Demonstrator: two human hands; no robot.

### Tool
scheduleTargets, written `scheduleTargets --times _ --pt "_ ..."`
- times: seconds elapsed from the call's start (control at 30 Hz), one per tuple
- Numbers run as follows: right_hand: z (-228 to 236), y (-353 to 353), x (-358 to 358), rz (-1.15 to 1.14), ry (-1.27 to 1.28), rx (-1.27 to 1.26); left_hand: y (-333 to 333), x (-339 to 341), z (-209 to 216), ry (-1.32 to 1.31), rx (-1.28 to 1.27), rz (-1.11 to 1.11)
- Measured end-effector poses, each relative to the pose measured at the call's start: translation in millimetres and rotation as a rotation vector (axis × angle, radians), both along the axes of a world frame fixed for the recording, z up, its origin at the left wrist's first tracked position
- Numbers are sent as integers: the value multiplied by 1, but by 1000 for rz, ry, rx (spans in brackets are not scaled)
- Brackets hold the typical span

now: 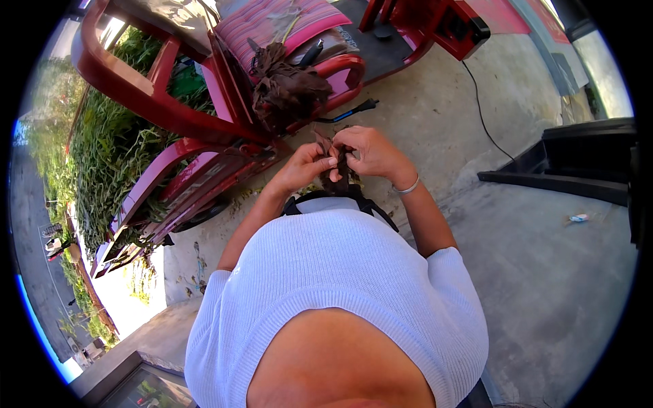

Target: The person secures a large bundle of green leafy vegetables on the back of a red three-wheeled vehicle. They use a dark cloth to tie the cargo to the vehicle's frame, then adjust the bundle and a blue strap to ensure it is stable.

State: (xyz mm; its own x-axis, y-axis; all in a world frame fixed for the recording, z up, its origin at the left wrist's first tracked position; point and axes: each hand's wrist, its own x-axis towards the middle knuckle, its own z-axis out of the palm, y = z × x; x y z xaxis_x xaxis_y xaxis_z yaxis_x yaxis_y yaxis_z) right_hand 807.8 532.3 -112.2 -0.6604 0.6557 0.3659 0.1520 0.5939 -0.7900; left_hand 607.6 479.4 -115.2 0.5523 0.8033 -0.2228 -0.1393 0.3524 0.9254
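In front of my chest my left hand [306,168] and my right hand [373,154] are close together, fingers pinched. Between them is a dark brown, crumpled, leaf-like piece [342,162], gripped from both sides; part of it is hidden by my fingers. More brown material hangs just below, over my lap. Beyond my left hand, a bunch of similar dark brown wilted leaves [289,88] rests against the red rail of a three-wheeled vehicle [160,95]. A pink striped cushion [279,27] lies behind that bunch.
Green cut plants [109,156] fill the vehicle's bed on the left. A black brake lever [350,111] sticks out just beyond my hands. On the right, a black cable [479,102] runs along the concrete floor [544,285] towards a black frame-like object [578,163].
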Motion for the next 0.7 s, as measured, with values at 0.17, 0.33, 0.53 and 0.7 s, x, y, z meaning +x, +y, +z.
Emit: scheduleTargets --times 0.17,0.33,0.53,0.7 --pt "0 2 3 8 -99 -107 1 1 -1 20 78 22" --pt "-5 7 3 -220 -182 289 -3 8 -5 222 176 121" --pt "-2 3 5 -383 -287 348 1 -1 3 389 -2 59" --pt "-2 -15 5 -457 -164 1 6 -15 4 227 -67 -2"
